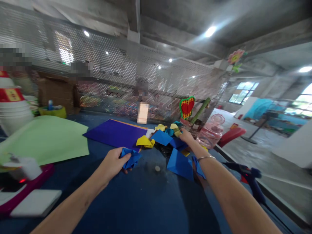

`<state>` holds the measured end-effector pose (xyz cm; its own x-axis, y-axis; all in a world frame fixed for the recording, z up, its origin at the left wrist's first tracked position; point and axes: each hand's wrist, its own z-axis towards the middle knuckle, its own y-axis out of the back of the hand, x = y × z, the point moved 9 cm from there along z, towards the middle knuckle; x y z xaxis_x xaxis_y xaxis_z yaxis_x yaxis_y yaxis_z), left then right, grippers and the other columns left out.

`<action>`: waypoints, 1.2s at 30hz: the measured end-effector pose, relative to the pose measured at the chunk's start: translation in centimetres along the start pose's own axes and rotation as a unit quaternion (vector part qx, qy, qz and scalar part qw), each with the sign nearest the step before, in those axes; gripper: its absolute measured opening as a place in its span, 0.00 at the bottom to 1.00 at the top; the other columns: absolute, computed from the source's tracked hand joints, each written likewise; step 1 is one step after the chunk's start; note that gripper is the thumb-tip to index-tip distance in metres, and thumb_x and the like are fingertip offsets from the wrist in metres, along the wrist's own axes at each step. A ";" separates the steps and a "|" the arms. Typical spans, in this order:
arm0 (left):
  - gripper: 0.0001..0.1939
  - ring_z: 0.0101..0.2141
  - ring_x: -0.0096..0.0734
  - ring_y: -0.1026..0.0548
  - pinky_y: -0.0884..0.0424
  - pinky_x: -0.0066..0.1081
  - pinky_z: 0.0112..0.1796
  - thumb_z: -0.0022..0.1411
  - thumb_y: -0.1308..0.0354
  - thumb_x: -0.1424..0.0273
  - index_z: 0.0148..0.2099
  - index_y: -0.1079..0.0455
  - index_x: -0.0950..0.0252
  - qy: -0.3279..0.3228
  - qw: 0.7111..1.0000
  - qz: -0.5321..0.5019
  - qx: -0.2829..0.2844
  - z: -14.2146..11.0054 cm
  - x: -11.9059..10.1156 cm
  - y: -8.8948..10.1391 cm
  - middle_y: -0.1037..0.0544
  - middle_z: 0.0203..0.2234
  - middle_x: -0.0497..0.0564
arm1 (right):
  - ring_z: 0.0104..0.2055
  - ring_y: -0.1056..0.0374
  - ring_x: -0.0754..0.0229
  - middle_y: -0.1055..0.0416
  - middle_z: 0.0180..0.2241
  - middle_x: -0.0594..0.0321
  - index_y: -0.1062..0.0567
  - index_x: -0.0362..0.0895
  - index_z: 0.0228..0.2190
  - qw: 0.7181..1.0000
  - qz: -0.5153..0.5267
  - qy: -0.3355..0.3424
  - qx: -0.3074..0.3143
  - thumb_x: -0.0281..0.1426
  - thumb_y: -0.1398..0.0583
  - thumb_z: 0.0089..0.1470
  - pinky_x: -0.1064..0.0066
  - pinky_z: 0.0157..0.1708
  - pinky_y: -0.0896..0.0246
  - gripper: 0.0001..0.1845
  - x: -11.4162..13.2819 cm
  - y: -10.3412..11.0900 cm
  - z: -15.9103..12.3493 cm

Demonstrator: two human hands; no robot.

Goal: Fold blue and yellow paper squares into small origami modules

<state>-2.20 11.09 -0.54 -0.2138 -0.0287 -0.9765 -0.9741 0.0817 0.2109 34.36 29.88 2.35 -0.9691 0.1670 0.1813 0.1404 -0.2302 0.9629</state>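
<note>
Pinched between the thumb and fingers of my left hand (117,161) is a piece of folded blue paper (132,159), held over the dark blue tabletop (146,201). My right hand (187,136) reaches to the far side of a loose pile of folded papers, beside a pale yellow folded paper (175,129). Its fingertips are blurred and partly hidden, so a grip does not show. Nearer in the pile lie a yellow folded paper (144,141), a flat blue paper (162,137) and a larger blue paper (180,164). Another blue folded piece (199,167) sits beside my right forearm.
Purple sheets (114,133) and a large light green sheet (60,138) cover the left. Stacked paper cups (13,110) stand at far left. A pink clear container (211,131) and a dark glue gun (251,175) with a cord are right. Behind rises a perforated metal screen (161,74).
</note>
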 end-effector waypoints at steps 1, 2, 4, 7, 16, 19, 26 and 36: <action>0.09 0.21 0.31 0.25 0.31 0.28 0.22 0.58 0.47 0.66 0.34 0.34 0.68 0.005 1.000 -0.013 0.002 0.0 0.0 -0.1 0.26 0.20 0.48 | 0.46 0.32 0.55 0.33 0.49 0.55 0.32 0.42 0.49 1.000 -0.004 -0.003 0.011 0.35 0.42 0.60 0.58 0.44 0.33 0.17 -0.1 -0.4 0.1; 0.09 0.21 0.30 0.26 0.31 0.28 0.22 0.58 0.47 0.66 0.34 0.34 0.68 0.011 1.000 -0.023 0.004 0.0 -0.1 -0.2 0.27 0.20 0.48 | 0.46 0.32 0.55 0.33 0.49 0.55 0.32 0.42 0.49 1.000 -0.008 -0.005 0.021 0.35 0.42 0.60 0.58 0.44 0.33 0.17 -0.1 -0.7 0.2; 0.08 0.21 0.29 0.26 0.32 0.27 0.22 0.59 0.47 0.68 0.33 0.34 0.68 0.024 0.999 -0.040 0.006 0.0 -0.2 -0.3 0.27 0.20 0.48 | 0.46 0.32 0.55 0.33 0.49 0.55 0.32 0.41 0.49 0.999 -0.017 -0.006 0.034 0.35 0.42 0.60 0.58 0.44 0.33 0.17 -0.1 -1.2 0.3; 0.07 0.21 0.27 0.27 0.34 0.25 0.22 0.60 0.47 0.69 0.34 0.34 0.69 0.062 0.994 -0.091 0.005 -0.3 0.0 -0.4 0.27 0.21 0.48 | 0.46 0.32 0.55 0.33 0.49 0.55 0.32 0.41 0.49 0.999 -0.028 -0.001 0.039 0.35 0.42 0.60 0.58 0.44 0.33 0.17 0.1 -1.3 0.1; 0.08 0.17 0.14 0.37 0.44 0.16 0.16 0.62 0.48 0.74 0.34 0.29 0.73 0.158 0.907 -0.373 0.114 -1.3 -0.1 -2.0 0.24 0.27 0.54 | 0.46 0.32 0.55 0.33 0.49 0.55 0.31 0.42 0.49 0.999 -0.032 0.011 0.001 0.35 0.43 0.60 0.58 0.44 0.33 0.17 1.1 1.1 -1.4; 0.09 0.17 0.14 0.38 0.44 0.15 0.16 0.62 0.48 0.75 0.38 0.28 0.75 0.178 0.886 -0.407 0.132 -1.7 -0.3 -2.3 0.25 0.26 0.55 | 0.46 0.32 0.56 0.33 0.49 0.56 0.32 0.42 0.49 1.000 -0.026 0.007 -0.008 0.35 0.43 0.60 0.58 0.44 0.33 0.17 1.5 2.1 -2.2; 0.10 0.17 0.14 0.37 0.43 0.15 0.15 0.62 0.51 0.79 0.38 0.28 0.75 0.166 0.878 -0.419 0.163 -2.0 -1.0 -2.6 0.25 0.27 0.57 | 0.44 0.30 0.51 0.26 0.40 0.51 0.25 0.42 0.37 0.998 -0.001 0.025 -0.050 0.30 0.44 0.57 0.67 0.40 0.39 0.08 3.6 5.5 -5.2; 0.09 0.15 0.13 0.39 0.44 0.14 0.13 0.62 0.51 0.79 0.39 0.30 0.73 0.161 0.884 -0.412 0.150 -2.3 -1.0 -2.4 0.26 0.26 0.55 | 0.33 0.31 0.60 0.25 0.30 0.62 0.26 0.43 0.31 0.981 0.068 0.159 -0.085 0.32 0.41 0.53 0.75 0.30 0.46 0.07 9.1 8.5 -10.5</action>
<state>0.16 8.67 0.02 0.5028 -0.4793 -0.7193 -0.7561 0.1594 -0.6348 24.65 19.39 10.06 -0.9616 -0.1787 0.2081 0.2635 -0.3913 0.8817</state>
